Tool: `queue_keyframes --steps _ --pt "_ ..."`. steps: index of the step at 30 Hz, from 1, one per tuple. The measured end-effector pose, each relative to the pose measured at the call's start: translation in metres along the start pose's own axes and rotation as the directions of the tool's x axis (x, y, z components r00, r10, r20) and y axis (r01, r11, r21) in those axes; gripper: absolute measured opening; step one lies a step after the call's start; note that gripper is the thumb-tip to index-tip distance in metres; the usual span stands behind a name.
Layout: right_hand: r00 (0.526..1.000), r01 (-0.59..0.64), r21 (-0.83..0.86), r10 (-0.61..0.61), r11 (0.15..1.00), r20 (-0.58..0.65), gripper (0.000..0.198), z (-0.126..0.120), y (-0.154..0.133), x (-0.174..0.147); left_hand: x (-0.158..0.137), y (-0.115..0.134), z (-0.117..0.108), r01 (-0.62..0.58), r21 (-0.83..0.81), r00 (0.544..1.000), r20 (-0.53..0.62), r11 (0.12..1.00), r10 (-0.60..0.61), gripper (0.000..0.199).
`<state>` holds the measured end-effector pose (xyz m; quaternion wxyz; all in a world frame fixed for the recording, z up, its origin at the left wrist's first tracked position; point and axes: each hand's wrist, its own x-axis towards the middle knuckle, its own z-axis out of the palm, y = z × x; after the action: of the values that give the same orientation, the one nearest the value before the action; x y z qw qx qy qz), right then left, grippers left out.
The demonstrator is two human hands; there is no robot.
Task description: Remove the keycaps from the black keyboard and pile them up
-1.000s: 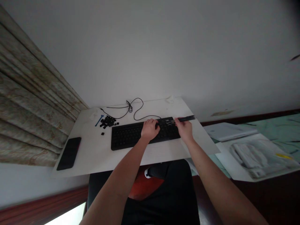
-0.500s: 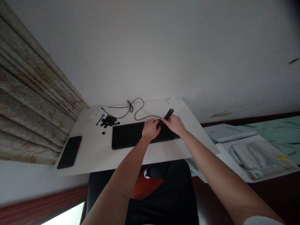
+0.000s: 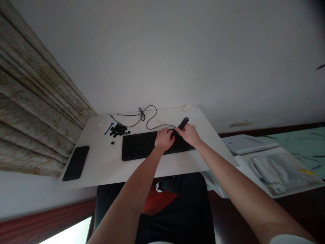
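A patterned beige cloth curtain (image 3: pixel 38 115) hangs left of a flat white bench (image 3: pixel 101 169). On it lie a flat black phone (image 3: pixel 76 163), a thin blue stick (image 3: pixel 109 128) and a messy heap of small black bits (image 3: pixel 118 129). Next is a long black keyboard (image 3: pixel 139 146) with rows of dark keys. The left hand (image 3: pixel 164 139) rests on its middle; I cannot tell if its fingers pinch anything. The right hand (image 3: pixel 190 135) has its fingers clamped on a dark tool (image 3: pixel 183 122), tilted up over the keyboard.
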<state>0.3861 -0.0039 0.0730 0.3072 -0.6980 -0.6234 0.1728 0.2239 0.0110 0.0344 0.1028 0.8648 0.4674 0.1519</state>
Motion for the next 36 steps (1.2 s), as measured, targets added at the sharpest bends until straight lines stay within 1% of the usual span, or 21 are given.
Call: queue_keyframes --steps 3,8,14,16,20,25,29,31,32,36 --pt "1.0 0.006 -0.014 -0.007 1.0 -0.009 0.02 0.001 0.002 -0.001 0.0 0.0 0.0 -0.001 -0.002 1.0 -0.001 1.0 0.001 0.03" --pt "0.999 0.049 -0.083 -0.051 0.995 -0.02 0.021 0.003 0.001 -0.002 0.001 0.0 -0.001 0.01 -0.013 1.0 0.016 1.0 -0.009 0.029" --pt "0.996 -0.023 -0.079 0.016 0.997 -0.092 0.021 0.006 -0.001 -0.002 0.001 0.0 -0.001 0.007 -0.023 1.0 0.015 1.0 -0.007 0.027" --pt "0.996 -0.018 -0.075 0.011 0.997 -0.091 0.022 0.005 -0.001 -0.002 0.001 0.0 -0.002 0.006 -0.025 1.0 0.016 1.0 -0.006 0.027" --pt "0.998 0.036 -0.089 -0.04 0.995 -0.042 0.024 0.003 -0.001 -0.003 0.0 0.0 -0.002 0.011 -0.023 1.0 0.014 1.0 -0.01 0.027" --pt "0.995 0.031 -0.14 -0.044 0.99 -0.094 0.022 0.007 -0.004 -0.009 0.0 0.001 -0.002 0.007 -0.024 1.0 0.011 1.0 -0.007 0.028" --pt "0.993 0.003 -0.153 -0.021 0.988 -0.116 0.024 0.012 -0.005 -0.011 0.0 0.0 -0.002 0.002 -0.013 1.0 0.014 1.0 -0.002 0.03" --pt "0.996 0.001 -0.153 -0.016 0.988 -0.093 0.023 0.011 -0.003 -0.01 -0.001 0.0 -0.001 -0.001 -0.007 1.0 0.015 1.0 0.001 0.03" --pt "0.998 0.011 -0.145 -0.021 0.989 -0.062 0.021 0.009 -0.001 -0.008 -0.001 0.0 -0.001 -0.003 -0.008 1.0 0.014 1.0 0.003 0.029" --pt "0.994 0.039 -0.033 -0.036 0.999 0.104 0.01 -0.003 0.008 0.005 -0.001 -0.001 0.0 -0.011 -0.019 1.0 0.003 1.0 0.011 0.027"
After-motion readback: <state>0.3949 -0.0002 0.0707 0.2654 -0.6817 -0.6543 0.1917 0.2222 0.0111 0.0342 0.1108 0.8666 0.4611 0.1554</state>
